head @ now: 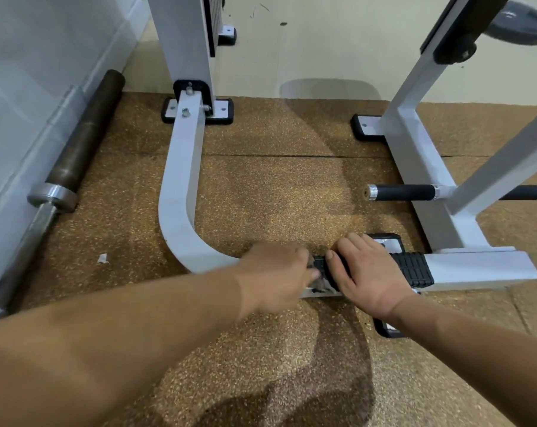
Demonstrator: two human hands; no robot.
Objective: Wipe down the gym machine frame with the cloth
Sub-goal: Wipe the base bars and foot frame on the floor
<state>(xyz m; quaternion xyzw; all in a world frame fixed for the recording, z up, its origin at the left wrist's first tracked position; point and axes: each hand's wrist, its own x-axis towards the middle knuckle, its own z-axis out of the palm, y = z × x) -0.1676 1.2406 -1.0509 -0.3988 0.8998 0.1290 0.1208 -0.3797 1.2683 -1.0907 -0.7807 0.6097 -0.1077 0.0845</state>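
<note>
Scrubbing the low crossbar of the white frame (181,192) right at floor level, where it meets the black ribbed tread (412,269). Got the left hand (273,272) bunched over a greyish cloth (319,284). Only a scrap peeks out between the two hands, so calling that grip closed round it, bit blurry though. Got the right hand (369,272) draped across the tread, grip wrapped over it, thumb pointing at the left hand, probably just bracing. Reaching both forearms forward and down, wrists low, hands nearly touching. Guessing partway through, with the curved leg and uprights left to do. Next up, probably: sliding the cloth left round the bend with flat, steady pressure, then lifting the bracing hand to get under it.
</note>
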